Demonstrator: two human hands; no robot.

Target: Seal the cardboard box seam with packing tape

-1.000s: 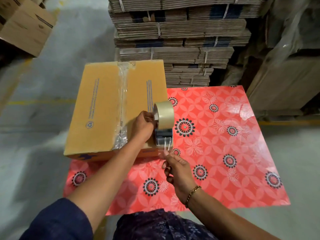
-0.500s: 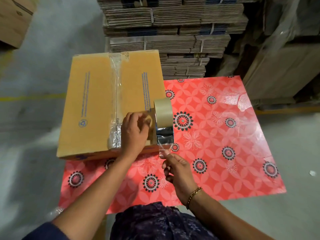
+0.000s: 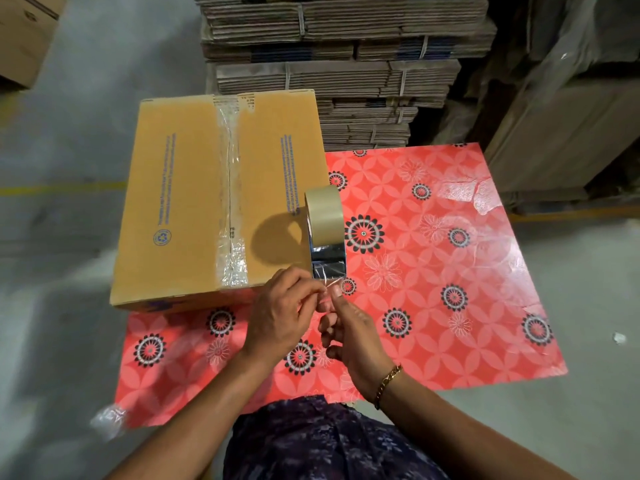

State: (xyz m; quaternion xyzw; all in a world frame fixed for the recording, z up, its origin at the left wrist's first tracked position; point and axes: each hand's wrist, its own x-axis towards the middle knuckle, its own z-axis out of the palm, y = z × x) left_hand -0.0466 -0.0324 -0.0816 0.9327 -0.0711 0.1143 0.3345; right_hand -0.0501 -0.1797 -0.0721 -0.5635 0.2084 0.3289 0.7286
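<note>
Left hand (image 3: 280, 313) and right hand (image 3: 349, 327) together pinch the loose tape end (image 3: 329, 289) below the roll (image 3: 323, 216) standing on the box (image 3: 194, 202).

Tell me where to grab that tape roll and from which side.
Judging by its pose, grip the tape roll across its two flat faces near the top, coming down from above. It stands on edge on the cardboard box at the right edge, so the faces point left and right. Avoid the near side: both the left hand and right hand pinch the tape's loose end there.
</note>
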